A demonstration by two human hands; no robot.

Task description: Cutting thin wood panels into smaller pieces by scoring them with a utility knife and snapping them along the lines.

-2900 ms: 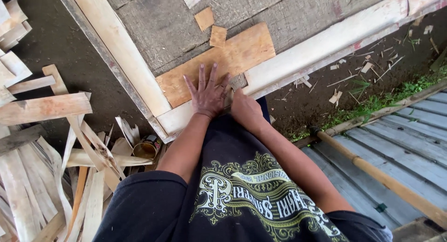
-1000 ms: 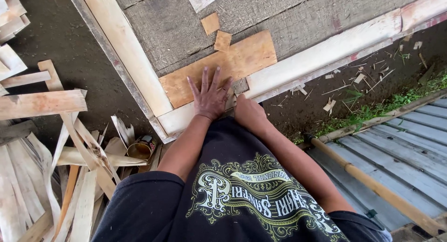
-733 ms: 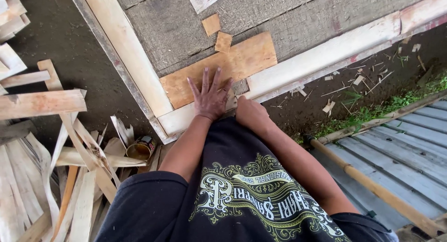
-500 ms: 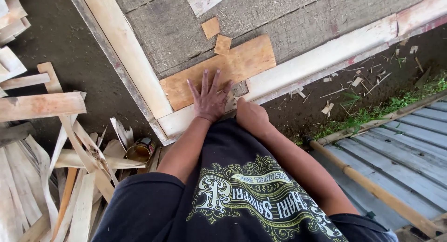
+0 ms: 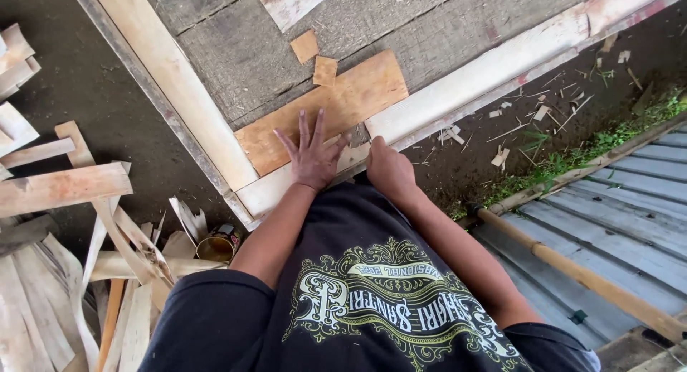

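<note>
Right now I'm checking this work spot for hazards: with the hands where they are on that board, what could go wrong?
The left hand lies flat with fingers spread on the rough plywood piece, so splinters are likely. The right hand is closed at the frame edge; whether it grips anything cannot be told, but fingers could get pinched there. Loose wood offcuts and a small tin beside the person could trip them or tip.

The single head camera looks steeply down from above the person's chest, close over the plywood patch [image 5: 322, 110]. Beyond that patch the view takes in the wooden frame [image 5: 172, 78]; left of it lie wood scraps [image 5: 57, 186].
</note>
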